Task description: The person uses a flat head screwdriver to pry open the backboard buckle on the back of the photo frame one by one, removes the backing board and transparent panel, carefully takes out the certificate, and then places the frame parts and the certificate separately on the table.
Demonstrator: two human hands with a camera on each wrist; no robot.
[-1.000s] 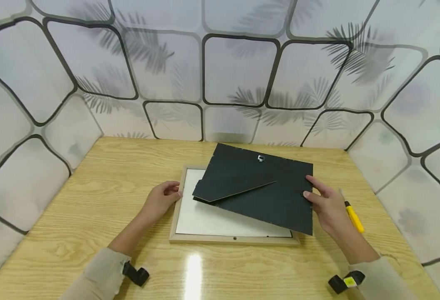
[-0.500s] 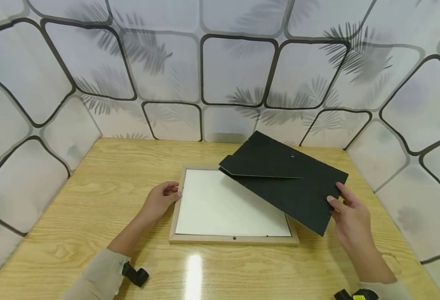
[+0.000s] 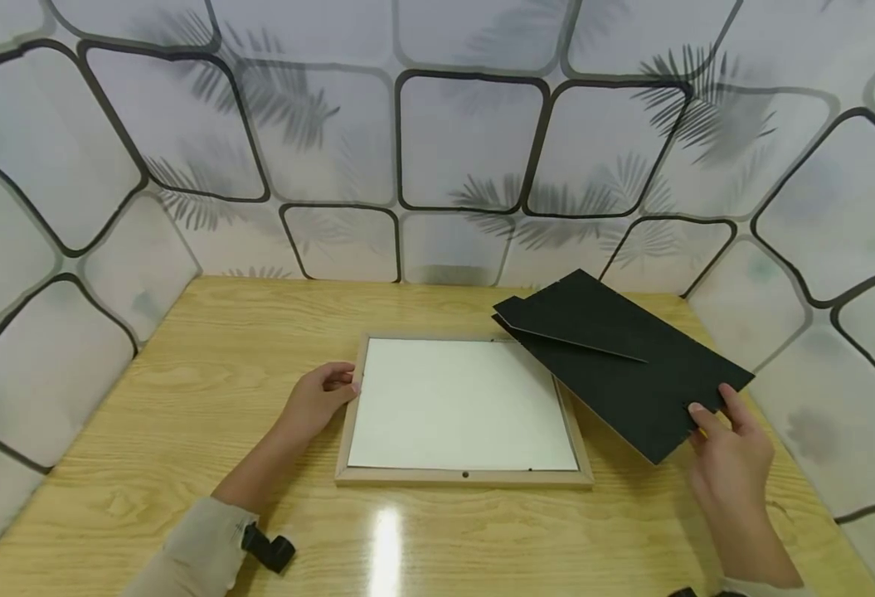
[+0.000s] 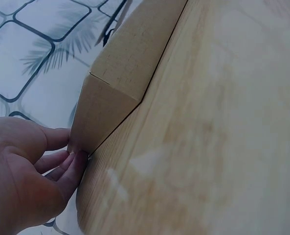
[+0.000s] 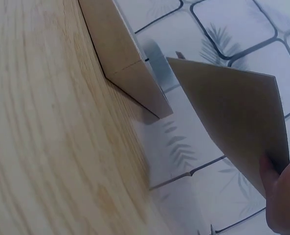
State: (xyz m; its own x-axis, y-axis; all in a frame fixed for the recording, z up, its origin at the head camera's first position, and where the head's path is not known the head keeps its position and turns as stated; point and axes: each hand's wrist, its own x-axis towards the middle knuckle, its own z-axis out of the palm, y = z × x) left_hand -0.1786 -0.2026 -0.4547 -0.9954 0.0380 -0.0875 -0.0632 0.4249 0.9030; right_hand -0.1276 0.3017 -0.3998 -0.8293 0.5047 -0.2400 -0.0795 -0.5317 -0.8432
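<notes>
the left hand point(image 3: 320, 402) is gripping a wooden picture frame point(image 3: 407, 476) on the desk point(image 3: 206, 356); the right hand point(image 3: 736, 458) is pinching a black backing board point(image 3: 616, 394), tilted midair.

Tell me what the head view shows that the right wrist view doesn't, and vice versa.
Head only: the left hand, and the black face of the thin rectangular board. Right wrist only: the board's plain brown underside. Both: the right hand gripping the board, the pale wooden rectangular frame, the wood-grain tabletop and the pale patterned wall.
</notes>
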